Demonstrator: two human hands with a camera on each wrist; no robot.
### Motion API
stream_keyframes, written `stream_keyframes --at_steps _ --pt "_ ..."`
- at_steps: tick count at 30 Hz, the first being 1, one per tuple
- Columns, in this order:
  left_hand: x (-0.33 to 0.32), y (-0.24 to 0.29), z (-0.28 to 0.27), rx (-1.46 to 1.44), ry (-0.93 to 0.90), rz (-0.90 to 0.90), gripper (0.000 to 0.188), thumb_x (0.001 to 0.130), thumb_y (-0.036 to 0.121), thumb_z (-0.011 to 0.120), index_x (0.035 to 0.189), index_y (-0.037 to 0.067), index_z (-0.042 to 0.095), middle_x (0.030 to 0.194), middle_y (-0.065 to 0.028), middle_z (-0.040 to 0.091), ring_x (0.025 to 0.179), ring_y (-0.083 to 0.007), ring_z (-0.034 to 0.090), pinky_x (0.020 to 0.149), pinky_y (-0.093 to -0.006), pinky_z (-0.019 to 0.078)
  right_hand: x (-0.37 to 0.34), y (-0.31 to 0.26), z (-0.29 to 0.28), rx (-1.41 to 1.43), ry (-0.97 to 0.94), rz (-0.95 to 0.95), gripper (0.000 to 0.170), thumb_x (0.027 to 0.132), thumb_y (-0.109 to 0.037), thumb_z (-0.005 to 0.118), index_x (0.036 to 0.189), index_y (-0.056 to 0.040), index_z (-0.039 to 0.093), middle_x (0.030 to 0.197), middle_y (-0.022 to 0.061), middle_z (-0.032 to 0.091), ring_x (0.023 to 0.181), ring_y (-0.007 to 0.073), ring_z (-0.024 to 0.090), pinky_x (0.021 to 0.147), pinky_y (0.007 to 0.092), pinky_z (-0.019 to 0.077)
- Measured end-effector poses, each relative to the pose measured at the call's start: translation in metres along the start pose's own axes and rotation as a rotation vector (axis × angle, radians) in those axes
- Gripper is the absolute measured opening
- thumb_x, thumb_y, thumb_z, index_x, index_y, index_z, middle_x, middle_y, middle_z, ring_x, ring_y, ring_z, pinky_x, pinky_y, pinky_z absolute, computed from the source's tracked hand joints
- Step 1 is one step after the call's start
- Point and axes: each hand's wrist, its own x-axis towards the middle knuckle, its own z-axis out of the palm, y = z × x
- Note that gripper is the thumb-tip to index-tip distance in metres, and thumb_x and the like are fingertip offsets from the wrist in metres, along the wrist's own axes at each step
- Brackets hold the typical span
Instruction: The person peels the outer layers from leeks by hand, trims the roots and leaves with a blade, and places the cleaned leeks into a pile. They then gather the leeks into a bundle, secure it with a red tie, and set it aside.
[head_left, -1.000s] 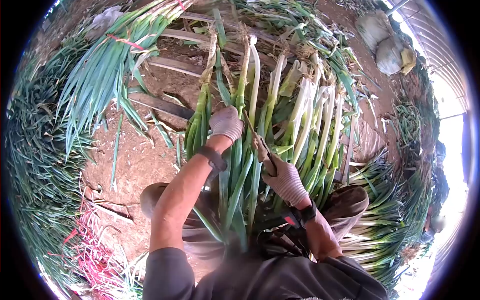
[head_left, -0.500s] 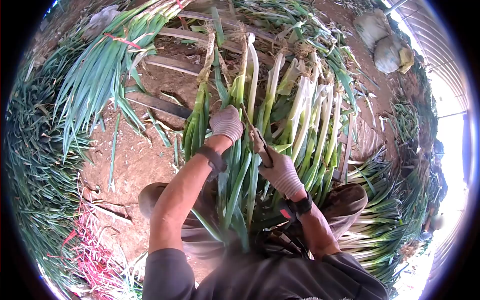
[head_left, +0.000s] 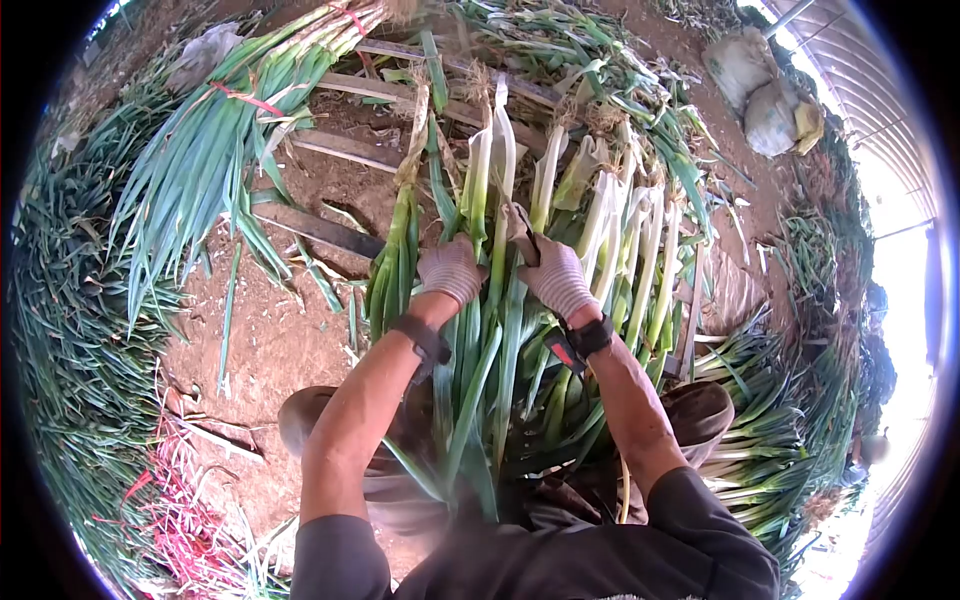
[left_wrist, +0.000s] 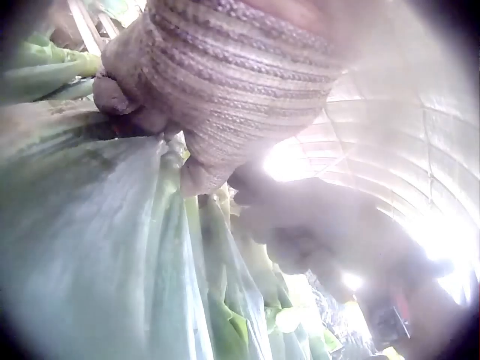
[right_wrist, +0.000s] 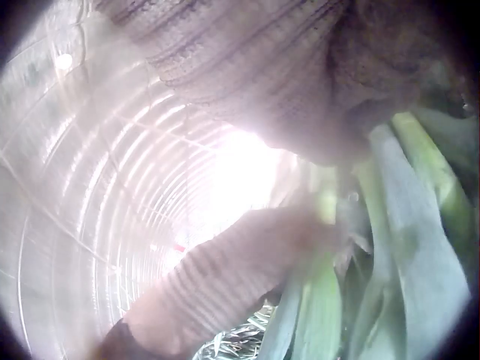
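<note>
My gloved left hand (head_left: 450, 268) grips the green stem of a long green onion (head_left: 478, 185), whose pale root end points away from me. In the left wrist view, broad green leaves (left_wrist: 90, 225) hang below the curled fingers of the striped glove. Just to the right, my gloved right hand (head_left: 553, 275) holds a narrow brown and dark blade-like thing (head_left: 531, 243); I cannot tell exactly what it is. That hand is right by another onion's stem (head_left: 500, 240). The right wrist view shows green leaves (right_wrist: 319, 307) below the glove, the fingertips mostly hidden.
More green onions (head_left: 650, 260) lie side by side to the right, across wooden slats (head_left: 345, 147). A tied bundle (head_left: 210, 150) rests at upper left. Piles of onions (head_left: 80, 330) flank both sides. Pink strips (head_left: 190, 510) litter the lower left; sacks (head_left: 770, 110) stand at upper right.
My right hand has moved up and left, close beside the left hand, still with the blade-like thing. The left hand has shifted slightly down. The onion above it looks whiter, its brownish outer layer gone.
</note>
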Motion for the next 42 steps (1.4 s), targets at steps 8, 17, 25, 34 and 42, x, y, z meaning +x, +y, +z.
stream_keyframes --at_steps 8,17,25,34,42 --pt "0.000 0.001 -0.001 -0.033 -0.056 -0.008 0.041 0.077 0.031 0.074 0.104 0.003 0.059 0.095 -0.0219 0.070 0.093 -0.0387 0.068 0.084 -0.0481 0.0534 0.061 0.005 -0.001 -0.062 0.067 -0.047 0.035 0.074 -0.025 0.069 0.096 0.0021 0.065 0.089 0.0284 0.066 0.089 0.0445 0.065 0.080 0.0488 0.0524" --pt "0.001 0.004 -0.004 -0.021 -0.091 -0.018 0.044 0.078 0.032 0.074 0.107 0.003 0.057 0.095 -0.0223 0.069 0.095 -0.0403 0.067 0.085 -0.0490 0.0527 0.131 0.010 0.002 -0.065 0.118 -0.119 0.036 0.074 -0.027 0.067 0.095 0.0022 0.067 0.089 0.0276 0.067 0.089 0.0448 0.065 0.081 0.0485 0.0525" --pt "0.002 0.004 -0.003 -0.004 -0.117 -0.006 0.048 0.081 0.034 0.072 0.113 0.004 0.055 0.098 -0.0213 0.070 0.096 -0.0393 0.067 0.088 -0.0480 0.0519 0.175 0.006 -0.009 -0.025 0.039 -0.142 0.041 0.071 -0.028 0.069 0.096 0.0041 0.068 0.087 0.0274 0.067 0.088 0.0431 0.066 0.079 0.0447 0.0529" --pt "-0.008 0.015 0.013 0.053 -0.093 0.124 0.043 0.084 0.027 0.068 0.118 0.004 0.055 0.096 -0.0194 0.070 0.086 -0.0361 0.070 0.078 -0.0454 0.0552 0.101 0.044 -0.034 0.163 0.050 0.019 0.035 0.072 -0.026 0.077 0.094 0.0000 0.067 0.073 0.0124 0.064 0.067 0.0203 0.060 0.067 0.0347 0.0504" --pt "-0.063 0.060 0.039 0.132 -0.202 0.394 0.027 0.087 0.023 0.064 0.105 0.004 0.067 0.087 -0.0156 0.071 0.083 -0.0278 0.071 0.072 -0.0417 0.0570 -0.021 0.012 -0.042 0.074 -0.149 -0.180 0.046 0.075 -0.022 0.074 0.113 0.0020 0.061 0.080 0.0231 0.065 0.075 0.0340 0.066 0.072 0.0407 0.0522"
